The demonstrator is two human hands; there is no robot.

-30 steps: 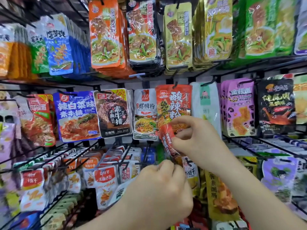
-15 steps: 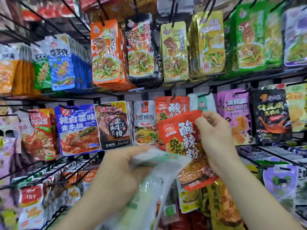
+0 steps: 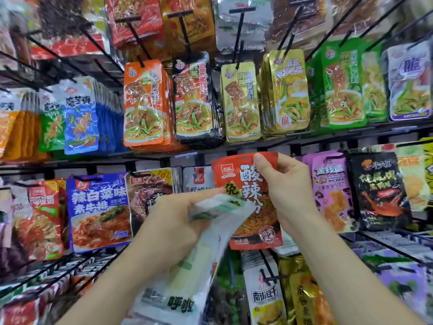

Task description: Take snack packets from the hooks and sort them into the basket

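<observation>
Right hand (image 3: 288, 191): raised at about 3 o'clock of frame centre. Its thumb and fingers are clamped on the top right corner of the red packet (image 3: 241, 184), with the thumb tip in front, just beside the hang hole.
Red packet: upright, facing the camera, just right of centre. It is held in front of the middle row of the rack, and it cannot be told whether its hole sits on a hook.
Left hand (image 3: 173, 226): at about 8 o'clock of the red packet, back toward the camera. The fingers are curled tight round the upper end of the white packets (image 3: 210, 242).
White packets: a blurred white-and-green bundle slanting from the left hand down toward 6 o'clock. Its top end overlaps the red packet's lower left corner.
Hooks (image 3: 239, 31): black wire prongs jutting toward the camera from the rack, loaded with hanging packets in several rows.
Neighbours on the middle row: a purple packet (image 3: 330, 188) at 3 o'clock of the right hand, partly behind it, then a black packet (image 3: 379, 191) further right. A blue packet (image 3: 98, 212) hangs at 9 o'clock of the left hand.
Row above: an orange packet (image 3: 143, 102) at 11 o'clock and a gold packet (image 3: 240, 102) at 12 o'clock of the red packet.
</observation>
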